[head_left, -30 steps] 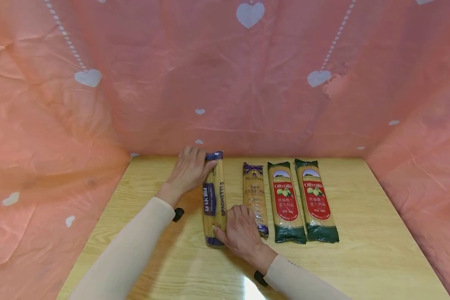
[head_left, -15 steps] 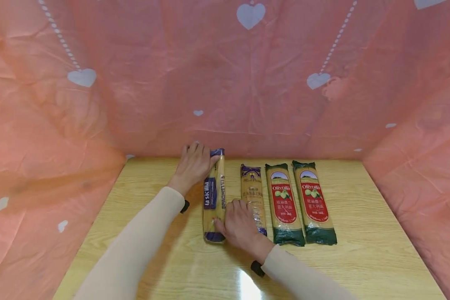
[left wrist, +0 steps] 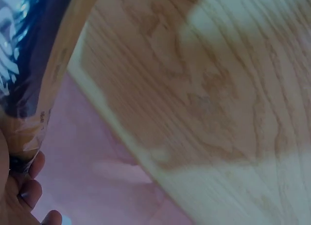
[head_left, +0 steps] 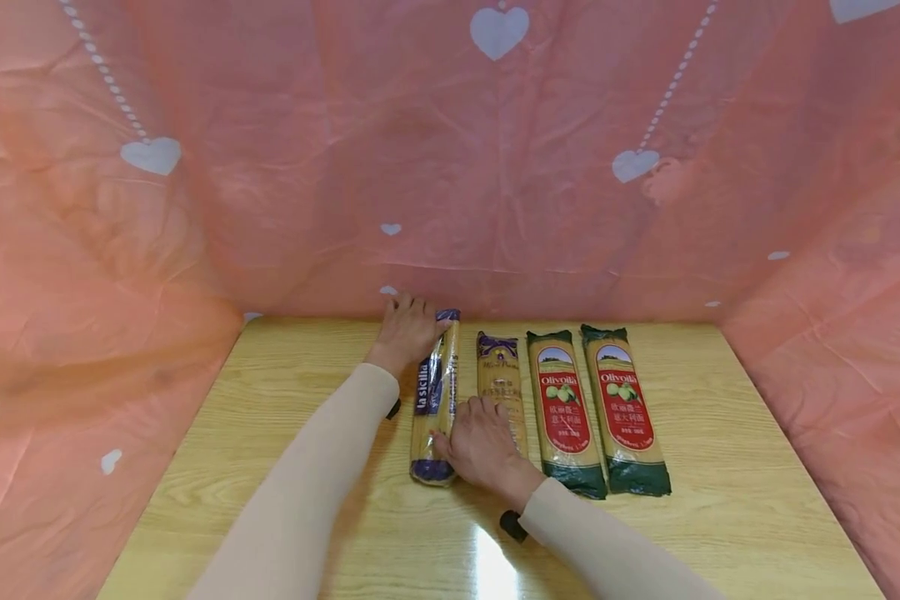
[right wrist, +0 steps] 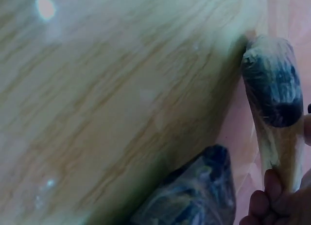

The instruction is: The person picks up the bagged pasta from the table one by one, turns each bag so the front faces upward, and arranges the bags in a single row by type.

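Note:
A spaghetti pack [head_left: 432,425] with purple ends and a "la sicilia" label is held lengthwise between both hands. My left hand [head_left: 408,333] grips its far end, thumb on the near side; in the left wrist view curled fingers [left wrist: 33,191] show at that end. With thumb and fingers my right hand [head_left: 487,446] holds the near end, seen as a dark wrapped tip [right wrist: 274,84] in the right wrist view. Just right of it lies a smaller purple-ended pasta pack [head_left: 498,375], partly hidden behind the right hand.
Two Olivoila spaghetti packs [head_left: 566,408] with green ends and red labels lie side by side further right on the wooden table [head_left: 735,467]. A pink heart-patterned cloth [head_left: 450,167] rises behind the table and along both sides.
Both hands have shifted the la sicilia spaghetti pack slightly right, closer to the smaller pack. It has turned a little, so its "SPAGHETTI 5" side shows less. The other packs keep their places.

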### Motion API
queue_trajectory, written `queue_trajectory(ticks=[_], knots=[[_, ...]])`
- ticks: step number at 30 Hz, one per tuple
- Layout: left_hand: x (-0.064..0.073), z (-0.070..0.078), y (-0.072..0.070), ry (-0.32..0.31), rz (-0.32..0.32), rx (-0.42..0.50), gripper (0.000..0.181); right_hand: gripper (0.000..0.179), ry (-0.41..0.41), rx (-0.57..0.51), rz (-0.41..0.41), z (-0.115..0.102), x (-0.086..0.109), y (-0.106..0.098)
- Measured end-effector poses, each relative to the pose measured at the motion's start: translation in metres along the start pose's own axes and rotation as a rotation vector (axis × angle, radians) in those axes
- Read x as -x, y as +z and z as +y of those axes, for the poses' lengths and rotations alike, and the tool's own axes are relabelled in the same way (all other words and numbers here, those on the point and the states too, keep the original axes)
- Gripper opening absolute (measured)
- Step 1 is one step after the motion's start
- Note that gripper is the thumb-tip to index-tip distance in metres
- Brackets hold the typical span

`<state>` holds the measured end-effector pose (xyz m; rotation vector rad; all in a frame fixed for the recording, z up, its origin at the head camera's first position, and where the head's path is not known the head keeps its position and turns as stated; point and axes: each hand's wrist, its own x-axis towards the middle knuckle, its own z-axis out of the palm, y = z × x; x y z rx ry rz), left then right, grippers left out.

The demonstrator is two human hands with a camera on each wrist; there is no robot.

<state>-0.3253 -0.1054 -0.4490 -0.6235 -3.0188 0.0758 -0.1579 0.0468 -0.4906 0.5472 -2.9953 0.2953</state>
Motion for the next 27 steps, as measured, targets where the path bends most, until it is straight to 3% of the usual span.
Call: queue_trajectory(ticks=[10, 13, 17, 22, 27], knots=[[0.006, 0.003, 0.008, 0.013, 0.024, -0.019, 0.060, 0.053, -0.001, 0.027, -0.015, 0.003, 0.000, 0.003], [0.015, 0.001, 0.013, 0.027, -0.007, -0.013, 0.059, 0.055, -0.023, 0.091, -0.001, 0.006, -0.001, 0.008], [0.029, -0.003, 0.022, 0.042, -0.096, 0.023, 0.059, 0.060, -0.049, 0.176, 0.016, 0.008, 0.000, 0.011], [0.045, -0.002, 0.028, 0.059, -0.179, 0.076, 0.066, 0.065, -0.059, 0.208, 0.032, 0.009, 0.003, 0.010], [0.057, 0.006, 0.035, 0.065, -0.196, 0.112, 0.069, 0.067, -0.059, 0.231, 0.013, 0.012, 0.005, 0.012]])
